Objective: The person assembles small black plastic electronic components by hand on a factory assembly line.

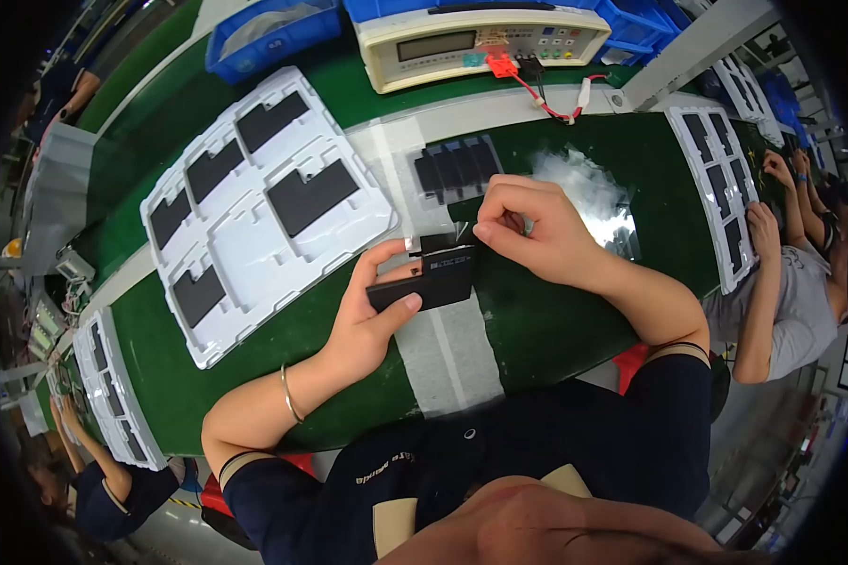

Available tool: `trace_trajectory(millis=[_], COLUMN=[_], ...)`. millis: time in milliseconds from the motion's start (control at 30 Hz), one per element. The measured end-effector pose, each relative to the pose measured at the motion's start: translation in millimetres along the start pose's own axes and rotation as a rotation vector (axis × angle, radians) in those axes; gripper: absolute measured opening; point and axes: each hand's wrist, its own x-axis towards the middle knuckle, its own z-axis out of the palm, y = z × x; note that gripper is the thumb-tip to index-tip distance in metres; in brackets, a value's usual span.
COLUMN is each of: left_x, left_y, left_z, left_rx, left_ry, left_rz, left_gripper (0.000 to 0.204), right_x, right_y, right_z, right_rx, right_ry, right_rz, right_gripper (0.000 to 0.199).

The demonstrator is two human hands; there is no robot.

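Two hands work on one flat black battery pack above a green surface.

The left hand (372, 301) has its grip closed on the black battery pack (426, 284), thumb pressed on the near face and fingers curled behind the far edge, holding it level just over the green surface (556, 330). The right hand (537, 231) pinches a small strip of clear film (462, 232) at the pack's upper edge, fingertips shut tight, touching the pack right beside the left grip. Just beyond both grips lies a row of black packs (457, 169) and a crumpled heap of clear film (584, 193). Outward from the left grip sits a white moulded tray (254, 226) with several packs in its pockets.
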Motion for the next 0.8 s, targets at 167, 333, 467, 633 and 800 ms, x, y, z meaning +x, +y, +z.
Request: trace_trajectory(millis=[167, 333, 467, 633, 800], left_x=[-2.9, -1.8, 0.4, 4.5, 7.5], left_y=[-0.4, -3.0, -3.7, -0.9, 0.5], left_z=[4.3, 2.1, 0.0, 1.1, -0.5], left_rx=[0.074, 0.057, 0.001, -0.106, -0.227], left_ry=[-0.008, 0.003, 0.014, 0.000, -0.050], left_rz=[0.008, 0.008, 0.010, 0.042, 0.088], left_gripper=[0.049, 0.047, 0.048, 0.050, 0.054], right_x=[7.2, 9.9, 8.9, 13.4, 6.0], right_y=[-5.7, 18.1, 23.1, -2.7, -0.5], right_z=[-44.4, -75.7, -62.5, -26.8, 2.9], right_rx=[0.217, -0.479, -0.748, -0.035, 0.174], right_ry=[-0.095, -0.391, -0.230, -0.204, -0.172], right_rz=[0.117, 0.221, 0.079, 0.060, 0.028], right_gripper=[0.014, 0.016, 0.020, 0.018, 0.024])
